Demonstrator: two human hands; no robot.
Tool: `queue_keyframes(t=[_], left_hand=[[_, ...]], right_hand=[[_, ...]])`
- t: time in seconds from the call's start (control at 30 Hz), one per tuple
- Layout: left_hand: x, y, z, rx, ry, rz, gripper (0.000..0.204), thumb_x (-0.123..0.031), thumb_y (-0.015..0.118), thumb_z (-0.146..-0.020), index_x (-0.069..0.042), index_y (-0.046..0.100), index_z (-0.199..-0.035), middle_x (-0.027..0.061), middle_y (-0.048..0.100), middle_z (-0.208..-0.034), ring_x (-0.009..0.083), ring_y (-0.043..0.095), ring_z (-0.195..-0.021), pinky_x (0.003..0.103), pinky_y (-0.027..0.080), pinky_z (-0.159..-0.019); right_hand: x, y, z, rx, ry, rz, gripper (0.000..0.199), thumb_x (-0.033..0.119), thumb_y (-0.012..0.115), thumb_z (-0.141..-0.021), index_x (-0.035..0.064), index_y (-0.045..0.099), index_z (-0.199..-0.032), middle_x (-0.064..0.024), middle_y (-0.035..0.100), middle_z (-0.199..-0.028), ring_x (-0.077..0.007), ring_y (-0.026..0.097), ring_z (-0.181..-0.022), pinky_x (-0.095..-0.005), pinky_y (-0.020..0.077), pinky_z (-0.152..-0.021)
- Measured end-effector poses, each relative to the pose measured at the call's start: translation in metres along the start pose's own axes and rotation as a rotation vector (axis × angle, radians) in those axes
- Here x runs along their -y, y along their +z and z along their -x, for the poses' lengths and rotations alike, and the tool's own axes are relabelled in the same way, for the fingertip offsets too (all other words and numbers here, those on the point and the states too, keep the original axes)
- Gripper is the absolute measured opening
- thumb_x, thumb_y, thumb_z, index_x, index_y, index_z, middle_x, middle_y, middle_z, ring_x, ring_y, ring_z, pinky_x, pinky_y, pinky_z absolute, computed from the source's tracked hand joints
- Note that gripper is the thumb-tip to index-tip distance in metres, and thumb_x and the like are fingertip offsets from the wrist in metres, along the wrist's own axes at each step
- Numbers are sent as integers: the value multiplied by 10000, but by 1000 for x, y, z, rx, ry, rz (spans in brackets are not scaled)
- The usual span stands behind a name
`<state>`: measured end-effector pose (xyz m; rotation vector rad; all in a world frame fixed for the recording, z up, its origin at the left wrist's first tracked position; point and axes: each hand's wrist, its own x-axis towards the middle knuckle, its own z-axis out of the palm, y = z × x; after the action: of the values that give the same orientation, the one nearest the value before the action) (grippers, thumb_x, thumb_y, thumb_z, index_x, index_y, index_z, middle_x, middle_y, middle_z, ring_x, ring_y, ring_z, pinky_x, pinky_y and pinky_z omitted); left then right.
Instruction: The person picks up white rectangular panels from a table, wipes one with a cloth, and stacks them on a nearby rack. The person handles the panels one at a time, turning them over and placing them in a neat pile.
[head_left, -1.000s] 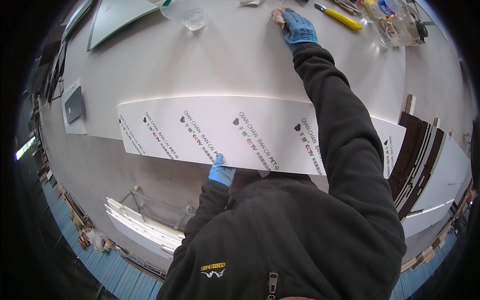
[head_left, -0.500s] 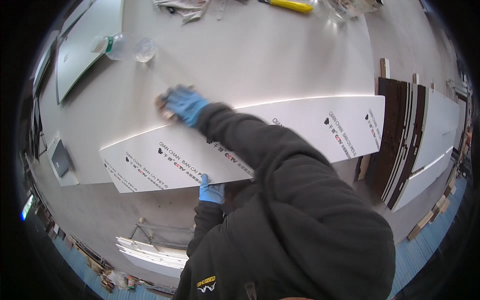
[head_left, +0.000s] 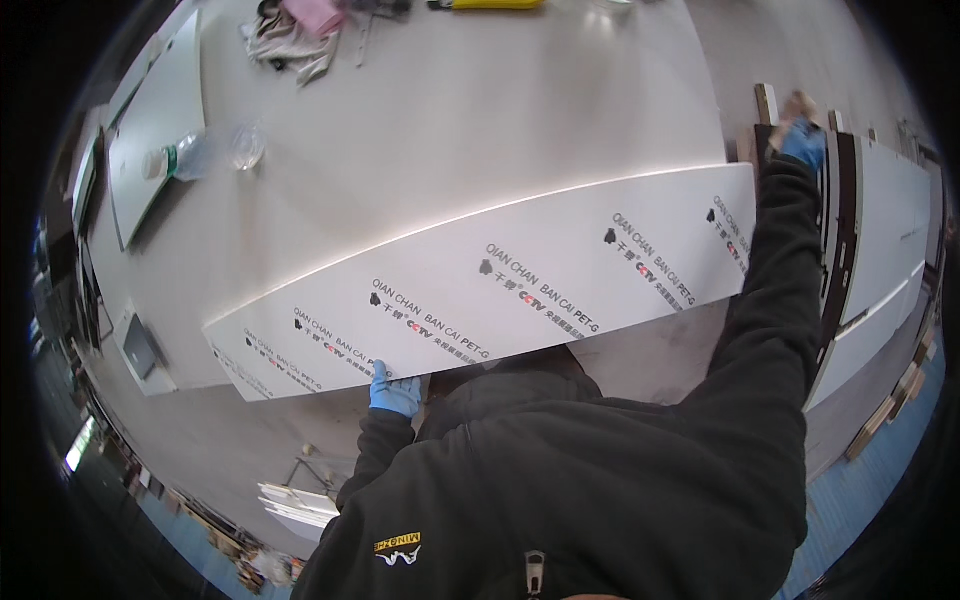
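A long white panel (head_left: 440,285) with repeated printed markings lies along the near edge of the table. My left hand (head_left: 395,393), in a blue glove, grips its near edge, with the thumb on the top face and the other fingers partly out of sight. Far out to the right, past the panel's right end, my right hand (head_left: 803,147) in a blue glove closes around a crumpled tan cloth (head_left: 796,108). That hand is above a stack of dark and white boards (head_left: 843,215); whether it touches them I cannot tell.
On the grey table (head_left: 440,130) a clear plastic bottle (head_left: 195,157) lies at the left beside a pale panel (head_left: 160,125). Rags (head_left: 290,45), a pink cloth (head_left: 315,14) and a yellow-handled tool (head_left: 490,4) are at the far edge. White boards (head_left: 298,503) rest below left.
My right hand has swept the cloth from the panel's far edge, left of centre, out beyond its right end. My left hand stays at the near edge. The view has shifted.
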<state>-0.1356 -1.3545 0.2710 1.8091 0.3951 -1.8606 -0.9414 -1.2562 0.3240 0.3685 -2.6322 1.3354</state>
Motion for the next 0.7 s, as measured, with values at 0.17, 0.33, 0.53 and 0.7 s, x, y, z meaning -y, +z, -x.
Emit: queue_keyframes(t=[0.17,0.33,0.53,0.7], left_hand=[[-4,-4,-4,9,30,-55,556,-411,698,-910,-90,568,-1346,72,586,-1384,248,524,-1306,437,410,-1132],[-10,-11,-8,43,-8,-111,575,-420,719,-892,-97,562,-1342,67,583,-1385,263,537,-1289,472,478,-1064],[-14,-19,-18,196,-2,-170,583,-446,691,-909,-122,540,-1369,68,568,-1403,262,529,-1299,495,473,-1059],[-16,-20,-19,108,17,-165,604,-467,684,-909,-123,528,-1381,62,548,-1424,262,514,-1311,484,471,-1068]], right_hand=[[35,33,155,120,-466,459,287,303,502,-1021,42,613,-1063,-99,511,-834,-214,493,-702,-381,423,-629],[111,37,375,570,-880,145,370,301,489,-1013,49,485,-1284,-161,434,-1189,-277,447,-1048,-424,379,-887],[-21,-18,193,421,-309,570,579,361,383,-1034,44,337,-1517,-245,313,-1568,-372,390,-1404,-466,336,-1153],[-54,-24,161,-108,-424,908,584,404,440,-1014,-34,466,-1400,-257,485,-1441,-374,479,-1338,-460,384,-1115]])
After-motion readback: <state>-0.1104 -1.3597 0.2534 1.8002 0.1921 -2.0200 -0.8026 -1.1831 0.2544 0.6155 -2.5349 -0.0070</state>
